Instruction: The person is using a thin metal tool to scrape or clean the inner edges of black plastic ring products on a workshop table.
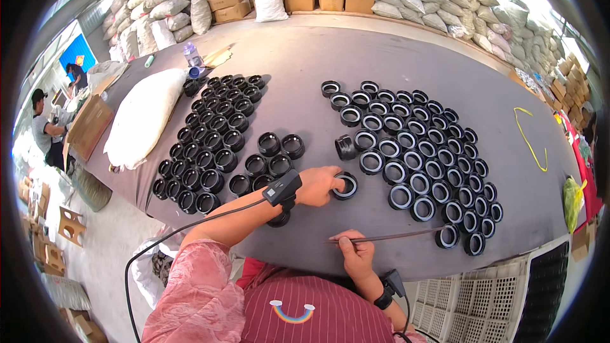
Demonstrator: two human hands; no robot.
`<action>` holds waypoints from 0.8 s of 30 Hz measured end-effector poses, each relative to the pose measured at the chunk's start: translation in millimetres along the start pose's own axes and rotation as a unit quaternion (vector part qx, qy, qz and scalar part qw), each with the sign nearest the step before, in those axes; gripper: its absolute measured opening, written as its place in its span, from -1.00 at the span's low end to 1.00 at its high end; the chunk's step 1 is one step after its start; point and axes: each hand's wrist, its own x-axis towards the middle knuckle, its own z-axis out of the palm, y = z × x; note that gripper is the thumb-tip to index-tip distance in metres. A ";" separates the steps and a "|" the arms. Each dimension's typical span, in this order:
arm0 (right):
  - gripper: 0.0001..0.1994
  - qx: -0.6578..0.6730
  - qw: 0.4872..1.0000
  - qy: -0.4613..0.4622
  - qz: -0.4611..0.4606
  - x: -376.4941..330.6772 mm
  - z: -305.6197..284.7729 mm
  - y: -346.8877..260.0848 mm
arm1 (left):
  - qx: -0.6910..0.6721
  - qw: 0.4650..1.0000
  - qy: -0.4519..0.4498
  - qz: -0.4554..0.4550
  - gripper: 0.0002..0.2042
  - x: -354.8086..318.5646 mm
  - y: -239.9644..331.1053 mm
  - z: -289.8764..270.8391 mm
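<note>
My left hand (319,185) is closed on the near side of a black ring (345,195), thumb and fingers at its rim, on the grey table. The ring has a pale inner band. In my right hand (357,255), near the table's front edge, a long thin dark stick (406,235) is pinched. Its far end reaches over the nearest rings on the right. Many similar black rings with pale inner bands (420,183) spread over the right half. All-black rings (211,180) stand in a block at the left, and several more (268,144) lie beside my left forearm.
A large white sack (145,117) lies on the table's left side, near a clear bottle (192,55). A yellow cord (522,133) lies at the right. White plastic crates (464,298) stand below the front right edge. Two people work at the far left. Cartons and sacks line the back.
</note>
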 end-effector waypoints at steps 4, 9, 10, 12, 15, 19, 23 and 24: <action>-0.84 0.029 1.000 -0.002 -0.001 -0.5 0.8 -0.6 | 0.018 0.991 -0.090 -0.092 -0.65 17.2 19.5 -50.6; -0.87 0.005 1.000 -0.017 -0.015 1.2 -1.0 0.5 | 0.037 0.955 0.175 -0.237 -0.53 42.6 11.7 -53.9; -0.87 -0.009 0.999 -0.024 -0.027 1.5 -1.4 1.3 | 0.062 0.958 0.184 -0.211 -0.45 46.9 10.0 -49.1; -0.87 -0.006 1.000 -0.024 -0.019 0.8 -1.6 3.2 | 0.063 0.968 0.130 -0.204 -0.49 60.5 -3.6 -39.5; -0.88 0.001 1.000 -0.019 0.006 -2.2 -0.2 2.6 | 0.046 0.975 0.109 -0.189 -0.62 67.8 -32.2 -17.4; -0.87 0.011 1.000 -0.010 0.011 -4.7 0.7 -1.8 | 0.012 0.952 0.215 -0.217 -0.71 64.7 -54.0 -9.9; -0.85 0.028 0.999 0.044 0.000 -8.5 -6.8 -5.6 | -0.081 0.936 0.164 -0.300 -0.71 30.9 22.4 -43.4; -0.85 0.007 0.998 0.057 -0.036 -11.4 -11.0 -8.4 | -0.087 0.952 0.139 -0.258 -0.72 15.6 40.8 -42.9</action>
